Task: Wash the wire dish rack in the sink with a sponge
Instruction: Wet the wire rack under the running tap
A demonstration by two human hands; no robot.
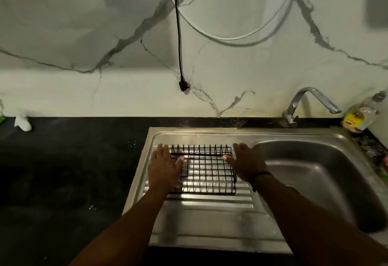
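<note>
Head view showed the wire dish rack [202, 170] lying flat on the ribbed drainboard [189, 213] of the steel sink unit, just to the left of the sink basin [319, 173] and not yet in it. Its long axis ran left to right, with a row of upright prongs along the side farthest from the person. The left hand [164, 168] lay at the rack's left end and the right hand [247, 164] at its right end, one to each short side, fingers fairly straight and thumbs reaching in over the wires; neither grip looked clenched on the rack, both seemed released and merely resting against it, though whether the fingertips had hooked under the frame could not be told. I judged the coming move to be a lift and carry to the right, the basin lying beside the right hand, which was plainly the nearer one. The tap [310, 104] stood behind the basin, its spout pointing right, and a bottle [360, 116] stood at the bench's far right corner, blurred, its label unreadable. No sponge could be made out anywhere. Left of the rack the dark bench [63, 171] was too dim to read, and the basin's right rim was cut off.
</note>
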